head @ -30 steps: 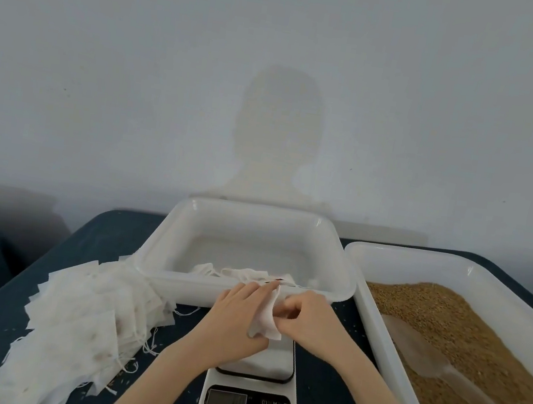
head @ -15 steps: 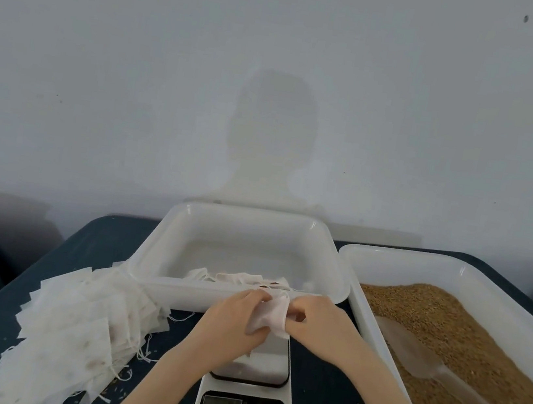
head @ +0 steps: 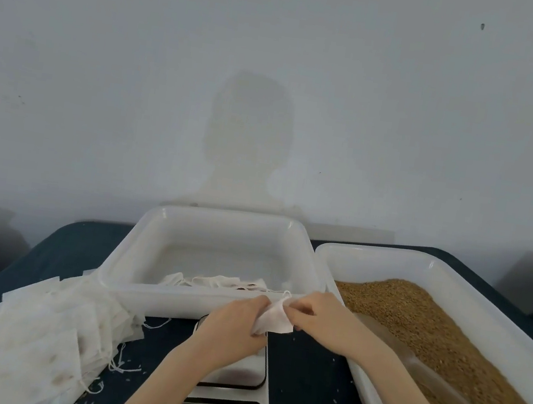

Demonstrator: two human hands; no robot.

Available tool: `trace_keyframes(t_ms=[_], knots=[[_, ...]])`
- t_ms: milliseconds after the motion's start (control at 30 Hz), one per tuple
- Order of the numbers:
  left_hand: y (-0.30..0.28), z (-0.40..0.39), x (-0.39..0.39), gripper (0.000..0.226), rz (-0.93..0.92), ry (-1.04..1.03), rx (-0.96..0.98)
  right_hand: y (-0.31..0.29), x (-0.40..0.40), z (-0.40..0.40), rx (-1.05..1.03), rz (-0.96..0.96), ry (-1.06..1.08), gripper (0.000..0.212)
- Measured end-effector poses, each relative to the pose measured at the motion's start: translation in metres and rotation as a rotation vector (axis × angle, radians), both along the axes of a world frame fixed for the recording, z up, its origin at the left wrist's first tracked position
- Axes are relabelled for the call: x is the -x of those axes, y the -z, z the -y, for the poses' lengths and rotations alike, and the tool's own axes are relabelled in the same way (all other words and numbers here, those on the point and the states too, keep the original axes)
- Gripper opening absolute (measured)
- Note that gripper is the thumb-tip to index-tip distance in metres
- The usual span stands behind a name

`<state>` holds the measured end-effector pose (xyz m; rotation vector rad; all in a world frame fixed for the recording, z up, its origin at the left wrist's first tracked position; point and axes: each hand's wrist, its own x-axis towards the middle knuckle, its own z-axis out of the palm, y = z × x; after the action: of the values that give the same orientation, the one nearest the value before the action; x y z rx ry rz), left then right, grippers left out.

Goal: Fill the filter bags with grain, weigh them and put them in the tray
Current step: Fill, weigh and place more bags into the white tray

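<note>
A small white filter bag (head: pixel 274 319) hangs between both hands above the digital scale (head: pixel 227 398). My left hand (head: pixel 234 325) grips its lower left side. My right hand (head: pixel 317 318) pinches its upper right edge. The white tray (head: pixel 134 252) behind the scale holds several flat filter bags (head: pixel 223 283) along its near wall. To the right, a large white tub (head: pixel 383 262) is filled with brown grain (head: pixel 412 325), and a clear plastic scoop (head: pixel 422 374) lies in the grain. Whether the held bag contains grain cannot be told.
A heap of empty filter bags with strings (head: pixel 44 338) covers the left of the dark table (head: pixel 309 396). A few stray grains lie on the table near the scale. A plain wall stands behind the tray.
Both hands have lifted the bag slightly up and to the right, from over the scale platform toward the tray's near wall. The right hand's pinch has shifted to the bag's top edge.
</note>
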<state>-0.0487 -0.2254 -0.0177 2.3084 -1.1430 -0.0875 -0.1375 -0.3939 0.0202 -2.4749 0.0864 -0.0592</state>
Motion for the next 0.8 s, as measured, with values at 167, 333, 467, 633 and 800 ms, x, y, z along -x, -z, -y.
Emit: trace_keyframes(t_ms=[167, 333, 467, 633, 800], knots=[[0.002, 0.012, 0.006, 0.028, -0.001, 0.006, -0.012, -0.005, 0.008, 0.015, -0.043, 0.006, -0.005, 0.047], [0.006, 0.021, 0.007, 0.017, -0.116, 0.008, 0.071, -0.014, 0.023, 0.032, -0.098, 0.029, 0.029, 0.034], [0.007, 0.023, 0.007, 0.022, -0.188, 0.029, 0.1, -0.012, 0.035, 0.066, -0.091, 0.068, 0.171, 0.016], [0.006, 0.027, 0.01, 0.022, -0.183, 0.053, 0.116, 0.006, 0.057, 0.132, 0.445, -0.152, 0.443, 0.02], [0.006, 0.033, 0.015, 0.024, -0.177, 0.09, 0.102, 0.026, 0.082, 0.166, 0.533, -0.543, 0.405, 0.04]])
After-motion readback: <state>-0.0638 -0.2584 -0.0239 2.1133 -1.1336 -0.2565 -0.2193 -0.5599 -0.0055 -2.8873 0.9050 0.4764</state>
